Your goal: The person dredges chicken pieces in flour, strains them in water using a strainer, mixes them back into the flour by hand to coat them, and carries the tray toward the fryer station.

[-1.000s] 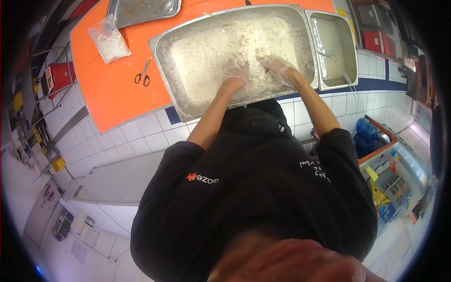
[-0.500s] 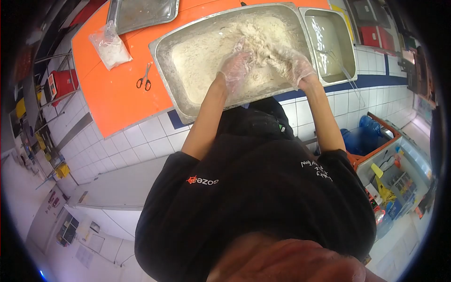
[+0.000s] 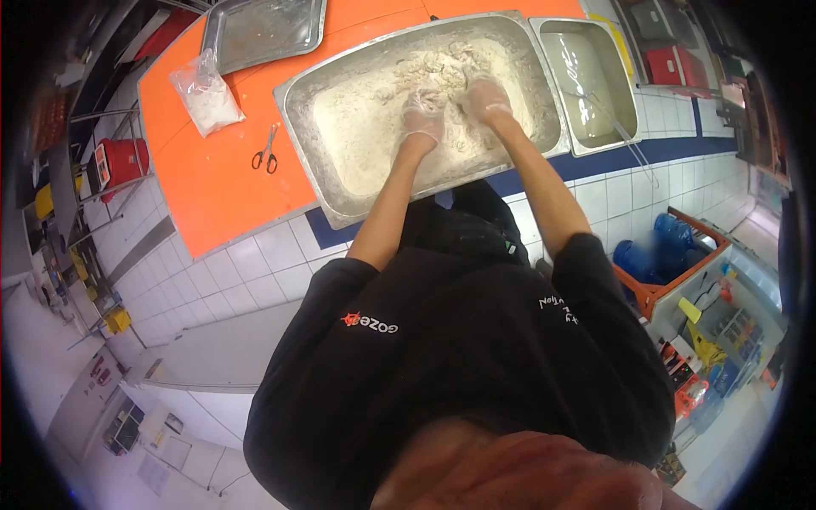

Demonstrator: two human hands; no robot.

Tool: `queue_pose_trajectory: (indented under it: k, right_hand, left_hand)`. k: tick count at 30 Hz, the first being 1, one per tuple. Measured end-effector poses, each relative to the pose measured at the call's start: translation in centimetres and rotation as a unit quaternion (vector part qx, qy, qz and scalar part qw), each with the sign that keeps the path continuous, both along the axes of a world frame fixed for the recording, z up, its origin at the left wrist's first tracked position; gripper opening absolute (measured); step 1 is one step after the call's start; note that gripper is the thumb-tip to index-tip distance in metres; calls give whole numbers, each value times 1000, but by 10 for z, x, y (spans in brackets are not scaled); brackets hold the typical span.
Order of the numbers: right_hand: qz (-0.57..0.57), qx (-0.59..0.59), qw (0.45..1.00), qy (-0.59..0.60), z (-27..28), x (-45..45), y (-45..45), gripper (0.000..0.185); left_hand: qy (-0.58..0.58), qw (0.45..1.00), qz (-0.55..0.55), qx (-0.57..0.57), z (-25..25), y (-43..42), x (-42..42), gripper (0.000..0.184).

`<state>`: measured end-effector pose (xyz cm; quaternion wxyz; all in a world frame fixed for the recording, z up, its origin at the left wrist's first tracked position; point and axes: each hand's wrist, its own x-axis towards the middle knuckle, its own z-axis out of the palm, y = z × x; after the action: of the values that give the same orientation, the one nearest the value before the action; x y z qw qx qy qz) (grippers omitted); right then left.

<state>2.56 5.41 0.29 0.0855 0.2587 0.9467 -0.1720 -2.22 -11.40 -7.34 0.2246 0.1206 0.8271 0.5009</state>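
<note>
A large steel pan (image 3: 331, 200) holds pale, flour-like powder (image 3: 348, 144) with lumpy coated pieces (image 3: 459, 61) heaped toward its far side. Clear plastic gloves cover both of my hands, which are down in the powder. My left hand (image 3: 423, 119) has its fingers curled around floury lumps whose kind I cannot make out. To its right, my right hand (image 3: 489, 98) reaches down among the coated pieces, and its fingertips are hidden.
Right of the pan stands a smaller steel pan (image 3: 629, 127) of liquid, with a wire-handled tool (image 3: 625, 134) in it. Scissors (image 3: 266, 153), a plastic bag of white powder (image 3: 208, 102) and a dark metal tray (image 3: 263, 38) lie on the orange table (image 3: 195, 195).
My right hand has moved left, closer to my left hand, and dips into the powder. The left hand has shifted slightly. The whole view has moved a little.
</note>
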Motion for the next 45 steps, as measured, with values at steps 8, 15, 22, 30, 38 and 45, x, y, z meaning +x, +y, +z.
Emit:
queue_pose_trajectory:
  k: [8, 15, 22, 30, 38, 45]
  right_hand:
    - [-24, -89, 996, -23, 44, -36, 22, 62]
    - [146, -16, 965, 219, -102, -50, 8, 47]
    - [91, -87, 991, 40, -83, -59, 26, 37]
    - [-160, -192, 956, 151, -17, -1, -8, 35]
    - [154, -61, 981, 102, -58, 20, -12, 28]
    - [45, -156, 981, 108, -15, 58, -12, 35]
  left_hand:
    - [132, 967, -52, -210, 25, -7, -42, 71]
    - [8, 983, -154, 95, -45, -1, -71, 89]
    - [16, 978, -208, 14, -2, 1, -79, 60]
    - [35, 986, -146, 69, 65, 12, -32, 49]
    - [-115, 987, -89, 68, 55, 11, -15, 65]
    - [-99, 993, -69, 18, 47, 3, -13, 81]
